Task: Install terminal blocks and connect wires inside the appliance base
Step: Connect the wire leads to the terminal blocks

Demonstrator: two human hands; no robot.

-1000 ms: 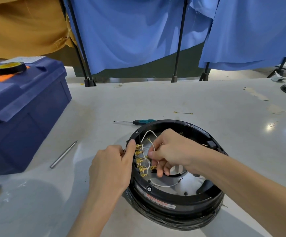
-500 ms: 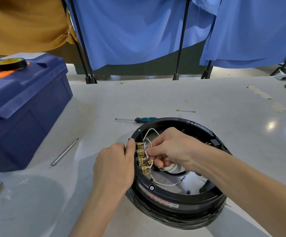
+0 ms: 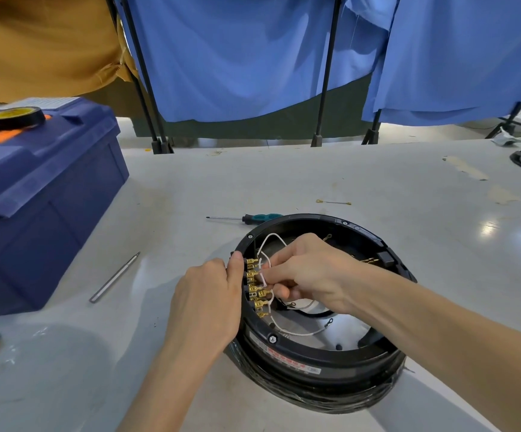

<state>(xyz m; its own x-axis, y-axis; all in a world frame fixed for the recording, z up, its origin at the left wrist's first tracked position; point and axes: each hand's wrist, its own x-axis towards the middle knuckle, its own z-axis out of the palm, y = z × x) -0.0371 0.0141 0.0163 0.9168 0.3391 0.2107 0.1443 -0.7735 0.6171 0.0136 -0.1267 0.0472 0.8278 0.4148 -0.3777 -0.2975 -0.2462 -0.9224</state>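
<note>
Plastic base (image 3: 315, 364), round and black, wrapped in crinkly film, on smooth grey table (image 3: 377, 188). Left hand (image 3: 209, 304) curled round its rim, thumb pressing on top. Right hand (image 3: 312, 269) inside the ring, fingers (image 3: 279, 265) pinching thin white wire (image 3: 271, 236) beside small gold metal tabs (image 3: 254, 277). Skinny screwdriver (image 3: 259, 218) just behind the base.

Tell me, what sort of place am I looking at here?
Probably a workshop or assembly bench: a blue toolbox, a screwdriver lying loose, and an opened black appliance base with brass terminals and white wires inside.
</note>
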